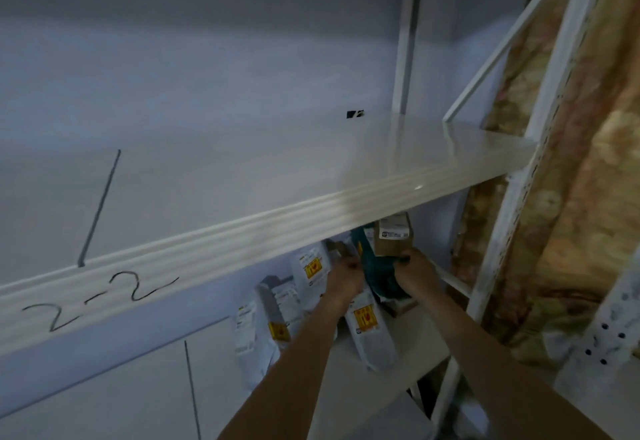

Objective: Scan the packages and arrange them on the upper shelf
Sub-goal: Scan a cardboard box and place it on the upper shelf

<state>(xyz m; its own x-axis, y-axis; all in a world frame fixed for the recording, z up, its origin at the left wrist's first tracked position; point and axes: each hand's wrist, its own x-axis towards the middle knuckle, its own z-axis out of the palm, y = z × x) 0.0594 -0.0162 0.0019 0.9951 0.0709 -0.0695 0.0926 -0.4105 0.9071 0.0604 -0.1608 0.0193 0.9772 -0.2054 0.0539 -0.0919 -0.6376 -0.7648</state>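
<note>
Above our hands runs the upper shelf [242, 176], bare and marked "2-2" on its lip, which hides the tops of the goods below. Under it, our left hand [344, 275] and right hand [417, 271] both curl onto a teal parcel [379, 275] held between them; how firmly, we cannot tell. A brown box [393, 237] sits just above the right hand, touching it. White packages [372, 332] lean left of and below the left hand, blurred.

Head view, close, tilted down at upper shelf [277, 176]; somewhat blurred.
</note>
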